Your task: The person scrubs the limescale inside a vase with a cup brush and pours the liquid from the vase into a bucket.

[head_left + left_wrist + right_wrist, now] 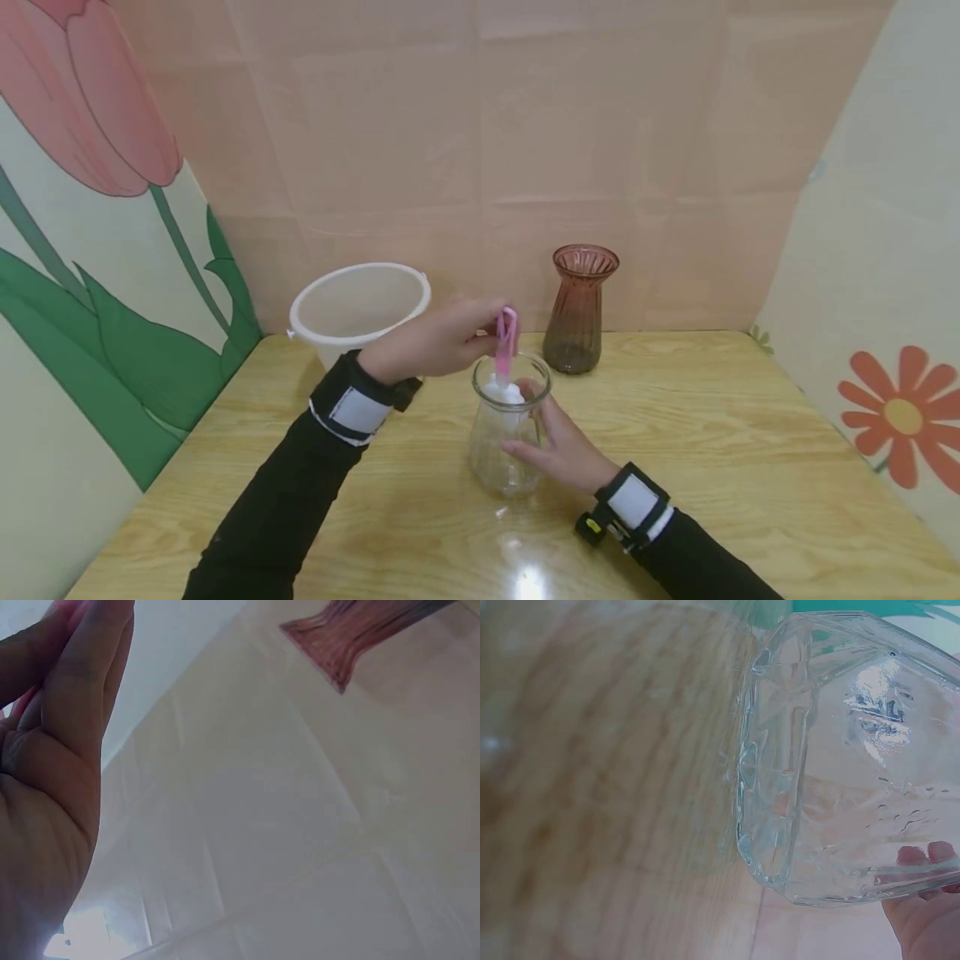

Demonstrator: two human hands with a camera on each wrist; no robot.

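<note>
Two hands meet at centre frame in the head view: the left hand (431, 340) pinches the looped top of a pink-handled brush (506, 346), its long axis near vertical, white head pointing down into the mouth of a clear glass jar (506, 433); the right hand (558, 446) wraps the jar's right side, apparently to steady it upright on the wooden table (712, 433); a white bucket (360, 304) sits behind at left, a brown ribbed vase (579, 312) behind at right (both well apart from the jar). In the left wrist view, the palm (52, 802) fills the left edge, fingers drawn together at upper left; the vase (352, 634) shows at the top. In the right wrist view, the jar (840, 765) fills the right half, fingertips (922, 859) pressed against its glass at lower right; blurred table wood (600, 787) lies at left.
</note>
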